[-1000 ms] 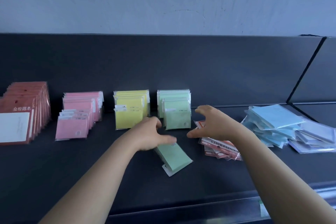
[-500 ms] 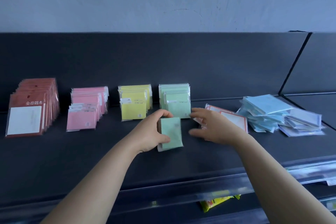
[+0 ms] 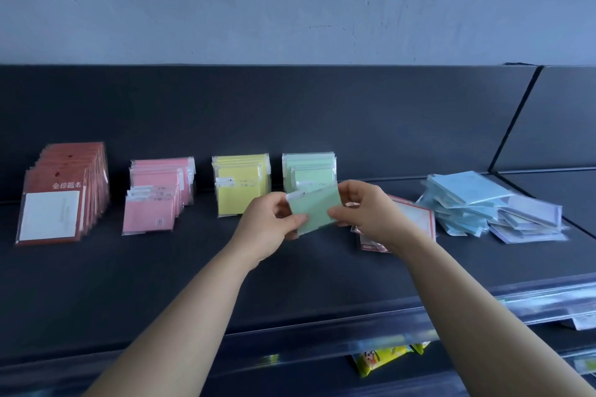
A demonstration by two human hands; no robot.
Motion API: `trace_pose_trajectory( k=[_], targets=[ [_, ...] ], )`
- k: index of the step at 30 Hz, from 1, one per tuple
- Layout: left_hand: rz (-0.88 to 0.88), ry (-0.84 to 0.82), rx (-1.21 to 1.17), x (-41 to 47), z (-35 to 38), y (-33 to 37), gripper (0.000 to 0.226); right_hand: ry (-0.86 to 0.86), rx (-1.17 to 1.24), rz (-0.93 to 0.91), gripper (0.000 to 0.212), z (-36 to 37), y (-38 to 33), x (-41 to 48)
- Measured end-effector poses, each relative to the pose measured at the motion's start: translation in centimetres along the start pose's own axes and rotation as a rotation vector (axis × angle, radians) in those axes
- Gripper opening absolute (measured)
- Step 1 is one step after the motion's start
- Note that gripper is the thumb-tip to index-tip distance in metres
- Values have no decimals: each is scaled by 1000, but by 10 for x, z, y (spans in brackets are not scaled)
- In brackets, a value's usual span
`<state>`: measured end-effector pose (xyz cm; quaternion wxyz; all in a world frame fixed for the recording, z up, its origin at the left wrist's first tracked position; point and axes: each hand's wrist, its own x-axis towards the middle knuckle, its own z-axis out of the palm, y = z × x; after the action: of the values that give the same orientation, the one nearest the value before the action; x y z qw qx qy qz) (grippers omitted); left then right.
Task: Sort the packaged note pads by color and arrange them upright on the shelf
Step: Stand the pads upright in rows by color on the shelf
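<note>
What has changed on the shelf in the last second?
The left-hand grip lifted the flat green pad off the shelf toward the green row; the right-hand grip, empty before, now pinches it too. The pink row, yellow row and blue pile stayed.

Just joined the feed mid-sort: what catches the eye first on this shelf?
Dead centre, the left hand and right hand pinch one pale green plastic-wrapped note pad in front of the upright green row. Left of it stand a yellow row, a pink row and a red-brown row on the dark shelf. At right, light blue packs lie in a loose heap.
</note>
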<state>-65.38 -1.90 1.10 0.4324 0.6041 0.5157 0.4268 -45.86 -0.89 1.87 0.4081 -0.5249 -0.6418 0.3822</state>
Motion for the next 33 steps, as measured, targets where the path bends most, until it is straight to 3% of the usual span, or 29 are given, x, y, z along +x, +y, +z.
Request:
trace_pose_trajectory(
  k=[4,7,13,33],
  targets=[
    [29,42,66,19,6,1,24,102,-258,-3,35,-8,5,16],
    [-22,104,161,37,15,-4,32,96,-390,-4,30,-13,7,30],
    [-18,192,337,55,27,-13,21,42,-620,17,22,-15,11,53],
    [-18,229,397,61,25,-24,33,82,-704,4,43,-17,16,54]
  ],
)
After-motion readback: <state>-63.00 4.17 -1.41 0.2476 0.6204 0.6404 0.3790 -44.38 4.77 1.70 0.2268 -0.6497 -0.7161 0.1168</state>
